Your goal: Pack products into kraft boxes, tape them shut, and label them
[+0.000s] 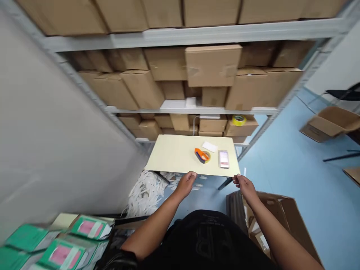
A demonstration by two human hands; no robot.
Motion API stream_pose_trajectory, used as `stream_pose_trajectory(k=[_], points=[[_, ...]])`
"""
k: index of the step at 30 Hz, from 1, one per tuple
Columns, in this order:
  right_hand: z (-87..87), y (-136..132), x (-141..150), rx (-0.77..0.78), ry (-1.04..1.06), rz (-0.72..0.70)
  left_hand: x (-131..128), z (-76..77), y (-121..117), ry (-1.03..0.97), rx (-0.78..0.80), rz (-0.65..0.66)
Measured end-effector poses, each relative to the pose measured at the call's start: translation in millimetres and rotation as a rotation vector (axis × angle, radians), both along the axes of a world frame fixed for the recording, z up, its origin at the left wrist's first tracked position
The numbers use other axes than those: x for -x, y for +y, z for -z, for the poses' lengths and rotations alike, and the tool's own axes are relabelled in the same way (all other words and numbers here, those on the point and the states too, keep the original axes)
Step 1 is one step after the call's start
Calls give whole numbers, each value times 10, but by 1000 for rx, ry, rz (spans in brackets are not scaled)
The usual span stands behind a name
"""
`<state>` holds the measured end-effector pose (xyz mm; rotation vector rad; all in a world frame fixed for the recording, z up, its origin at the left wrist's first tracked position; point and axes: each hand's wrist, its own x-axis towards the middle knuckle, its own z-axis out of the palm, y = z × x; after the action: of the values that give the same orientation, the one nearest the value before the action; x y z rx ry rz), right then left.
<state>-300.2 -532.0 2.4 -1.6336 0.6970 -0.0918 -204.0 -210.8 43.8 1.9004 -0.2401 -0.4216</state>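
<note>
My left hand grips the near edge of a small pale yellow table, fingers curled over the rim. My right hand grips the same edge at its right corner. On the tabletop lie an orange tape dispenser, a small clear packet with a pink label and a white slip.
Metal shelving packed with cardboard boxes rises behind the table; a yellow tape roll sits on a low box. An open carton is at my right, another far right. Green-pink packets lie lower left; white strips litter the blue floor.
</note>
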Motion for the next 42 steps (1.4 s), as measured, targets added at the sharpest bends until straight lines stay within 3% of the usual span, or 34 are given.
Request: stream_pose_trajectory(k=[9,12,15,22,30,36,42], points=[[11,1858,-880,76,-14,-375,99,62,1987,6,6,-327],[-67,2362,-1083,96,-14,-511,206,66,2430,15,25,-436],[-128,2728,-1279,127,-11,-658,353,82,2721,31,41,-556],[-25,3344,-1878,217,5,-1014,734,155,3047,41,-11,-838],[191,4236,-2445,155,20,-1484,1008,107,3137,66,-112,-1234],[204,4969,-2452,132,37,-1792,1357,3,3115,67,-149,-1516],[49,5645,-2096,114,-12,-1993,2020,-141,3322,134,-290,-1752]])
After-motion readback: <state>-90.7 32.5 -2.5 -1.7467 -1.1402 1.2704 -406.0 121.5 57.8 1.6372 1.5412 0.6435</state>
